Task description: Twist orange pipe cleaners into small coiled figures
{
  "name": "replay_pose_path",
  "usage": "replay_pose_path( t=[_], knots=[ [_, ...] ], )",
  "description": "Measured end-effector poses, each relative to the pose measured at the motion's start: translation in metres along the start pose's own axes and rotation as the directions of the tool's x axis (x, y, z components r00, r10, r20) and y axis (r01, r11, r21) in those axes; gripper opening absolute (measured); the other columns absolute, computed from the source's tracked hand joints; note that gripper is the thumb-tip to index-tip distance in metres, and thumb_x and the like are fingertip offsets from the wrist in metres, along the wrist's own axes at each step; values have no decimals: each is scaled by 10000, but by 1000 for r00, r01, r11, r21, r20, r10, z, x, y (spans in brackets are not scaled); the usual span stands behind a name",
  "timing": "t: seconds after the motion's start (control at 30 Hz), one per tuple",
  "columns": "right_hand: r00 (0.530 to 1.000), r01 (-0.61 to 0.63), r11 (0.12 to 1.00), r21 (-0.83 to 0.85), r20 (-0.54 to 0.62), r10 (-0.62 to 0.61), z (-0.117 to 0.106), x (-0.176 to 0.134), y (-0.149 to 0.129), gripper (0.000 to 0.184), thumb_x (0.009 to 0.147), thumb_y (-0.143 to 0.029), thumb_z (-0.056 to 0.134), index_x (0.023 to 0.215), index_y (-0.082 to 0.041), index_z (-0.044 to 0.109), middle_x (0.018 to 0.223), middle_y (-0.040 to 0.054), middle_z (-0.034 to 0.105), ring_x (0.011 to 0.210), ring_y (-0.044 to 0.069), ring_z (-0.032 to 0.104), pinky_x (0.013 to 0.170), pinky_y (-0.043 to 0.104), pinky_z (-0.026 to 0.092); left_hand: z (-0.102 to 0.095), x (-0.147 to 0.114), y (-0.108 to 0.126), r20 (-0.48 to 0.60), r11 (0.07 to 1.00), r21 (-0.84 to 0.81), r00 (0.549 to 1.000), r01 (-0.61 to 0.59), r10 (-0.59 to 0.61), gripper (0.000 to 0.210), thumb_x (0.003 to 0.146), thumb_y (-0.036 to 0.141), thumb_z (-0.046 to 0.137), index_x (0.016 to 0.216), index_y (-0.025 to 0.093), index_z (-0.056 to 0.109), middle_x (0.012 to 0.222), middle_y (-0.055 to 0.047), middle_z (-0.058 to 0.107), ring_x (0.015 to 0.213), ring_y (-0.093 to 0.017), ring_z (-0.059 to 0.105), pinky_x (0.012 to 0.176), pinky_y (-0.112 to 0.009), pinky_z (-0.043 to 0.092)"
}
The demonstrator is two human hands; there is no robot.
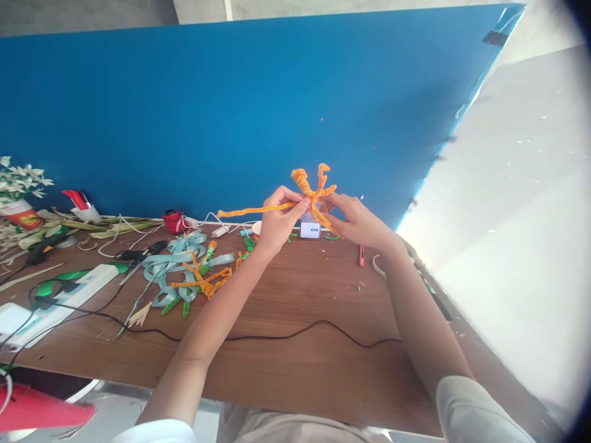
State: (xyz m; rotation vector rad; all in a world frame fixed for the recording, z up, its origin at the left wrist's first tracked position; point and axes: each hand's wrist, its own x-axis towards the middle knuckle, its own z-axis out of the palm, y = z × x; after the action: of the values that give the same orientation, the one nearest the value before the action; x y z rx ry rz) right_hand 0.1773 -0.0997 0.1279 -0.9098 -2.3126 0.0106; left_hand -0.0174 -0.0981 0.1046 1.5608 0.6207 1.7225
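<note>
Above the table I hold up an orange pipe-cleaner piece point(314, 194), with one coiled arm and several bent strands spreading from its middle. My left hand point(279, 220) pinches it near the centre between thumb and fingers. A long straight orange strand point(252, 210) sticks out leftward past that hand. On the other side, my right hand point(351, 218) has curled fingers and thumb on the lower right strands; its fingertips are partly hidden. Behind the hands a phone point(310, 229) with a lit screen stands against the blue panel.
At left lie another orange pipe-cleaner piece point(209, 284), pale blue ribbon point(168, 261), a glue gun point(141, 252) and a white power strip point(69, 301). A black cable point(286, 336) crosses the table point(295, 381). A red cutter point(361, 255) lies right; a blue panel point(231, 117) rises behind.
</note>
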Motion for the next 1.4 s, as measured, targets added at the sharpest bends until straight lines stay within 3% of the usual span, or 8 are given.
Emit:
replay_pose_path(
  t=[0.17,0.37,0.57,0.7,0.8,0.97,1.17,1.4],
  knots=[
    [999,7,998,57,-32,-5,15,5,-18,190,954,-262,442,798,-189,523,717,16,577,623,139,444,611,271,288,3,-2,2,-25,998,-69,1000,16,-17,230,775,290,808,753,173,610,844,-10,665,724,-99,638,661,-214,504],
    [999,-20,995,-102,-51,15,24,2,-18,174,944,-219,418,903,-190,585,784,53,640,628,164,471,591,282,241,2,-3,5,99,981,-90,982,171,-162,189,849,300,733,1019,224,705,795,-14,662,634,-110,601,568,-208,477],
    [997,-52,975,-216,-62,40,21,-1,-25,179,943,-238,429,880,-194,590,782,62,647,623,173,454,573,291,202,-6,1,-1,199,986,44,965,163,-169,216,930,355,613,1061,243,743,988,-44,722,884,-158,667,731,-219,545],
    [998,-31,992,-123,-50,25,17,-1,-28,202,960,-253,396,839,-198,548,730,44,597,602,162,413,578,285,209,-5,2,-1,295,963,-69,928,259,-229,237,916,391,639,1072,251,750,1108,-53,723,1034,-180,675,879,-261,544],
    [999,13,999,-51,-44,-15,16,-1,-26,205,959,-264,397,780,-206,478,700,22,539,595,149,375,584,279,219,-4,2,1,311,933,-181,918,312,-247,271,848,372,732,1096,262,746,1166,-58,717,1085,-199,675,888,-281,546],
    [1000,-1,1000,-22,-8,0,14,0,-25,211,951,-270,420,747,-215,424,647,-1,471,588,142,350,581,278,200,-10,5,3,360,936,-211,913,281,-193,328,781,338,803,1095,257,755,1168,-77,728,1149,-237,662,925,-321,541],
    [998,-66,993,-99,-4,65,12,-1,-30,186,952,-268,424,804,-209,520,632,-5,484,537,129,308,568,284,182,-14,8,3,155,998,10,986,64,-65,235,907,363,663,1063,230,776,1176,-68,737,1154,-219,663,950,-301,526],
    [994,-99,983,-158,-67,90,9,-4,-33,180,938,-285,452,838,-212,584,606,1,504,517,136,301,554,282,179,-10,7,1,8,995,103,1000,3,-4,238,888,330,684,1077,215,771,1161,-79,744,1083,-214,688,886,-286,556]
  ],
)
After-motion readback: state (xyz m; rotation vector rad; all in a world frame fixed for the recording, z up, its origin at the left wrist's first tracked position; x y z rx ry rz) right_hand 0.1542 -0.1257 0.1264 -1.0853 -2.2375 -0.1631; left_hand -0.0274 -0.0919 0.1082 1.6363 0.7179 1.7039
